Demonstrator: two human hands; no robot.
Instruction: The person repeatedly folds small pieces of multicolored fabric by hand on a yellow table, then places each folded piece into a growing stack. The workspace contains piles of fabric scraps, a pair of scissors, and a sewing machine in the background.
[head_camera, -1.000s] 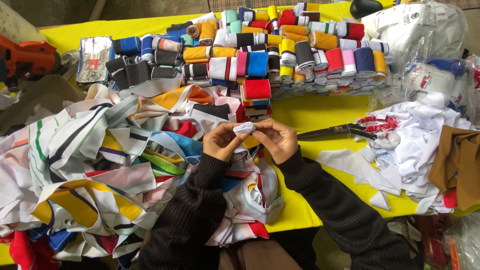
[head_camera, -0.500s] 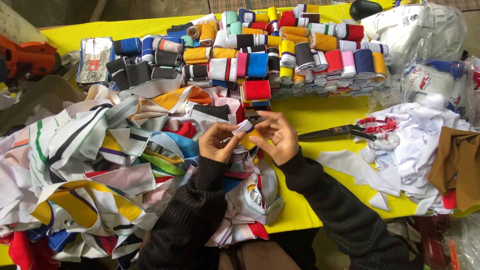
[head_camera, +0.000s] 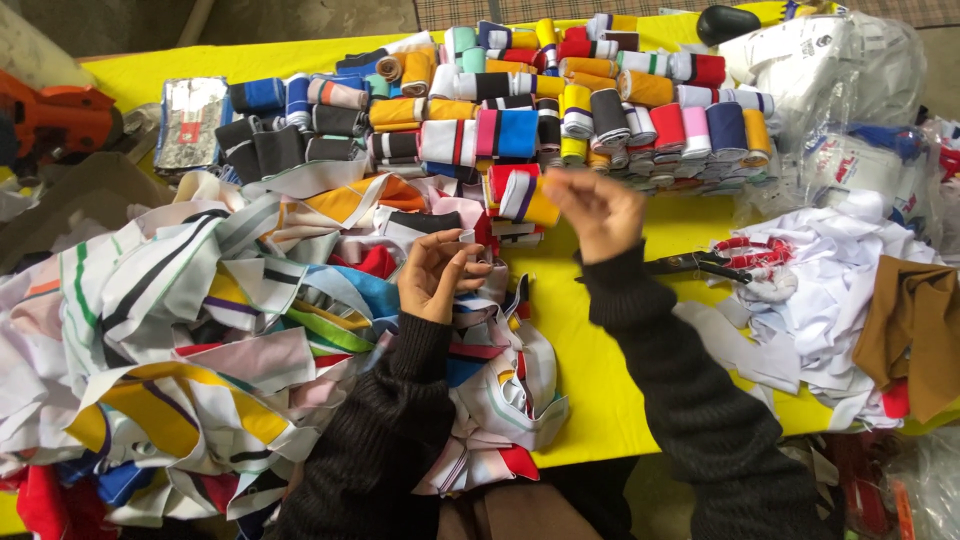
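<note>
2 hands (head_camera: 520, 240) over a yellow table (head_camera: 580, 380) — cloth-heaped — left open, right's grip unclear.

Far side of bench (head_camera: 620, 370): rolled strips (head_camera: 560, 110) are stacked in rows.
Left: loose strips (head_camera: 200, 330) are heaped.
Right: scissors (head_camera: 700, 264) are laid beside cloth pieces (head_camera: 840, 290).
Far right: bags (head_camera: 830, 70) are piled.

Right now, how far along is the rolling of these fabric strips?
Done: many rolled strips stand in rows at the back of the yellow table. In hand: the right hand sets a white, purple and yellow roll by the rows; the left hand hovers, open, over the loose pile. Left: that large pile of unrolled strips.
</note>
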